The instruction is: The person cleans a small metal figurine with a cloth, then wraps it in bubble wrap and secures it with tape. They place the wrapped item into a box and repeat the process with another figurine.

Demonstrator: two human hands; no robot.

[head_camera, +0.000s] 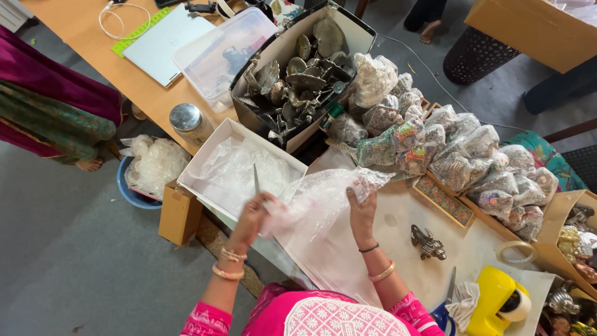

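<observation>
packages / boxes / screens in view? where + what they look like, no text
Open white cardboard box, left of the hands: clear plastic wrap inside.
Dark cardboard box, top centre: dull metal figurines.
Clear plastic tub, table top: rectangular, see-through.
Closed silver laptop, top left: flat, no screen showing.
Small brown carton, beside the white box.
Left hand and right hand: hold clear bubble wrap.

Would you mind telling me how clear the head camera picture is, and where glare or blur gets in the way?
Head view: soft, even light with faint shadows; wide-angle bending toward the edges. The left hand and the bubble wrap it holds with the right hand look slightly smeared. Glare whitens the wrapped figurines and the steel jar lid; the small metal animal figurine reads sharply.
</observation>
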